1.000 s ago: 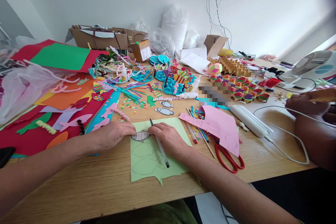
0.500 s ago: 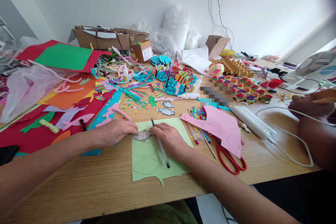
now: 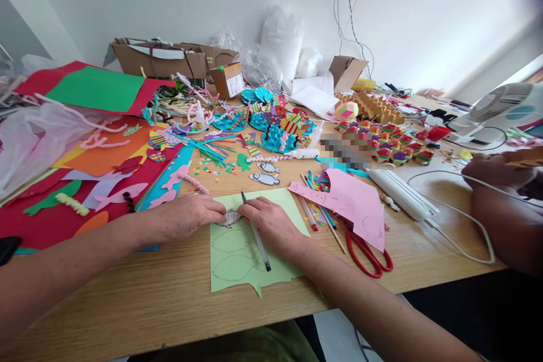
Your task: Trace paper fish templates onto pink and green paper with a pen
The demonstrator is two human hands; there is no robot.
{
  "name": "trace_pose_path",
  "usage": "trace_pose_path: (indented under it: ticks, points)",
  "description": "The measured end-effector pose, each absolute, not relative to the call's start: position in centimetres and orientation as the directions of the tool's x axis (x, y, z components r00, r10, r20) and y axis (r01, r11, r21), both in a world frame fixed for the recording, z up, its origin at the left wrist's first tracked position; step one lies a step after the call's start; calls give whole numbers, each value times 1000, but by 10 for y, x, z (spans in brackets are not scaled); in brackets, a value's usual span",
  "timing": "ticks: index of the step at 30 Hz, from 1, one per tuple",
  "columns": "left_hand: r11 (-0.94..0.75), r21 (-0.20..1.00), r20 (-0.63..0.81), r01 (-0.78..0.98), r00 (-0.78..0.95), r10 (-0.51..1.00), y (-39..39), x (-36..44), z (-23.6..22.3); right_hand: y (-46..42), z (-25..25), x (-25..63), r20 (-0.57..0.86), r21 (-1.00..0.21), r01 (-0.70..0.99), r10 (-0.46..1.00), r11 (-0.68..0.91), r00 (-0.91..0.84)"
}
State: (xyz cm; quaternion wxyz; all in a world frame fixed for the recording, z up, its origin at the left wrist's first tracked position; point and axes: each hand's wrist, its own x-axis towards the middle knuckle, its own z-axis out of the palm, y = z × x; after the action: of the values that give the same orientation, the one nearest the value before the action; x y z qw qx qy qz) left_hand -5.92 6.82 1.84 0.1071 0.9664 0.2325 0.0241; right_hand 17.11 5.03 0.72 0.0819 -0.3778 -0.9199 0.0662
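Note:
A light green paper sheet [image 3: 275,276] lies on the wooden table in front of me, with two fish outlines drawn in its middle and lower left. Near its top left rests a small grey-and-white paper fish cutout [image 3: 231,217]. My left hand [image 3: 189,216] has its fingers together, pinching down on the cutout's left end and partly covering it. At the other end, the thumb and finger of my right hand [image 3: 275,225] touch the cutout. A clear pen [image 3: 259,246] is tucked in my right hand, slanting across it with its dark end toward me.
Red-handled scissors [image 3: 368,260] lie under pink paper [image 3: 356,209] at right, near a white power strip [image 3: 403,195]. Two paper fish [image 3: 265,179] lie ahead. Coloured sheets [image 3: 46,220] spread left. Another person's hand [image 3: 487,172] is at far right.
My left fingers have slid a little right and cover more of the cutout's left end. My right hand keeps the pen in nearly the same place. The view has shifted slightly.

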Motion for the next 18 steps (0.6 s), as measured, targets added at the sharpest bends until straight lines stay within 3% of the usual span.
trace_pose_path:
  ticks: [9, 14, 18]
  points:
    - [-874, 243, 70, 420, 892, 447, 64, -58, 12, 52, 10, 173, 171, -205, 653, 683, 729, -710]
    - [-839, 371, 44, 398, 895, 444, 69, -53, 15, 52, 30, 182, 347, -436, 536, 684, 723, -641]
    - [-788, 459, -15, 411, 890, 456, 78, -49, 17, 50, 42, 183, 216, -728, 450, 796, 517, -566]
